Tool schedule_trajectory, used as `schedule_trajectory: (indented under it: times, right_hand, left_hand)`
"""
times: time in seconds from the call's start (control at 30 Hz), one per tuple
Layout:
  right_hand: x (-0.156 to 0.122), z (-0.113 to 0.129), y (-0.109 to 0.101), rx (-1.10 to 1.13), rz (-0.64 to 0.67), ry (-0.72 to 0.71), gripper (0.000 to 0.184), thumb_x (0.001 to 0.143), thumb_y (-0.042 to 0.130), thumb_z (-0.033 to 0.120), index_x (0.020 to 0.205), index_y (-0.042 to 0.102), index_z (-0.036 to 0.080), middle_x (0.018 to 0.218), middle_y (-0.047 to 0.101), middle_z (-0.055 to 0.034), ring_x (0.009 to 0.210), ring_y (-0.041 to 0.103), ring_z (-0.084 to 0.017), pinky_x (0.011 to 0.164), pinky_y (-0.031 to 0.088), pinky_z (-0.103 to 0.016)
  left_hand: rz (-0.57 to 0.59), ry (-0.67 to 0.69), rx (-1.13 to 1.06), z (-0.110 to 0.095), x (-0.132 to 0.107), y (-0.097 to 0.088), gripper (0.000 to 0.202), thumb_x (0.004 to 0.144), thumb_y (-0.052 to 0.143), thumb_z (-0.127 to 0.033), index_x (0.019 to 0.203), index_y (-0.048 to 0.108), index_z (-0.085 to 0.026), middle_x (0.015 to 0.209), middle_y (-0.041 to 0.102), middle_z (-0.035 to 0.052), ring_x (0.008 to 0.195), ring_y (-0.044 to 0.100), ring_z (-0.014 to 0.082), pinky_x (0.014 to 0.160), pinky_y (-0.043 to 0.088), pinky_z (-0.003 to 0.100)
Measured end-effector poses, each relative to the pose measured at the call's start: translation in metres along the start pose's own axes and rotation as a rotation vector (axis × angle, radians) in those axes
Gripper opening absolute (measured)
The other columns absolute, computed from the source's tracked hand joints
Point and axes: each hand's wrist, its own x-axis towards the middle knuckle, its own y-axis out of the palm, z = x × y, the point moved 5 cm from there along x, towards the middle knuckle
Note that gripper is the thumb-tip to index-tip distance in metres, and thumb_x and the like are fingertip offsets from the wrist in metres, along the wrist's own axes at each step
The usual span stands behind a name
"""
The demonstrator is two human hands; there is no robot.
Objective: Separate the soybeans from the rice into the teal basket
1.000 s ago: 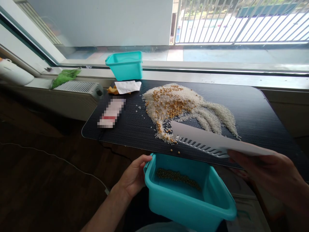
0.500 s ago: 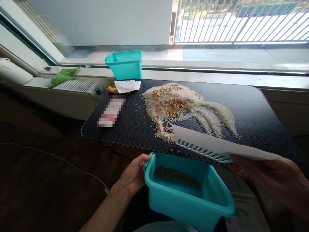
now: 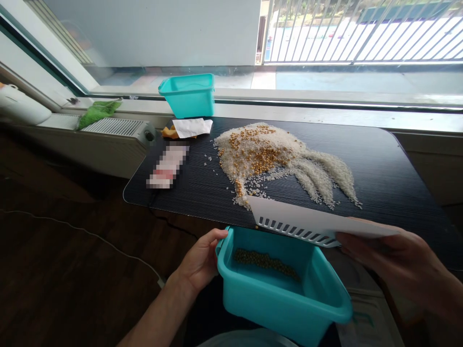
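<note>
My left hand (image 3: 201,260) grips the left rim of a turquoise plastic bin (image 3: 275,306), which sits just below the table's front edge. On the bin's floor lies a band of small round beans (image 3: 265,262). In my right hand (image 3: 394,250) is a white slotted plastic sheet (image 3: 289,217), its slotted edge turned down over the table's edge and the bin's back rim. The sheet's left tip touches the end of a trail from a pile of white rice (image 3: 318,180) mixed with yellow beans (image 3: 262,161). A single bean lies beside the slots.
The dark table (image 3: 376,168) stands against the window sill. Another turquoise bin (image 3: 191,99) is at the back left, near white paper (image 3: 192,127) and a blurred-out flat object (image 3: 168,166). A green cloth (image 3: 97,113) lies on the radiator (image 3: 115,127).
My right hand has drawn the slotted sheet left and towards me, down to the table's edge. Rice and beans at the trail's near end have shifted. My left hand stays on the bin.
</note>
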Motion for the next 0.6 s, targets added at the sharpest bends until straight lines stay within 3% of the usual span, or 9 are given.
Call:
schedule_trajectory:
  times: [0.2, 0.4, 0.6]
  right_hand:
    - [0.004, -0.013, -0.016, -0.189, -0.154, 0.082, 0.029, 0.061, 0.067, 0.051, 0.06, 0.074, 0.023, 0.057, 0.072, -0.0011, 0.056, 0.068, -0.027, 0.045, 0.056, -0.033]
    - [0.005, -0.011, -0.011, -0.063, -0.098, 0.074, 0.028, 0.059, 0.071, 0.046, 0.074, 0.077, 0.023, 0.068, 0.075, -0.0021, 0.065, 0.069, -0.027, 0.053, 0.059, -0.035]
    - [-0.001, -0.014, -0.011, -0.038, -0.096, 0.117, 0.029, 0.058, 0.072, 0.049, 0.071, 0.076, 0.023, 0.059, 0.072, -0.0025, 0.059, 0.067, -0.027, 0.041, 0.055, -0.032]
  left_hand:
    - [0.003, -0.021, -0.029, 0.001, 0.003, -0.001, 0.025, 0.079, 0.051, -0.014, 0.056, 0.059, -0.012, 0.048, 0.061, 0.0022, 0.043, 0.055, 0.0094, 0.052, 0.047, 0.021]
    - [0.007, -0.008, -0.037, -0.001, 0.002, 0.0, 0.023, 0.08, 0.05, -0.013, 0.061, 0.061, -0.011, 0.051, 0.064, 0.0026, 0.045, 0.057, 0.0095, 0.055, 0.048, 0.021]
    - [-0.001, 0.003, -0.027, -0.002, 0.001, -0.001, 0.023, 0.079, 0.051, -0.014, 0.058, 0.058, -0.013, 0.048, 0.061, 0.0006, 0.043, 0.055, 0.0088, 0.053, 0.047, 0.021]
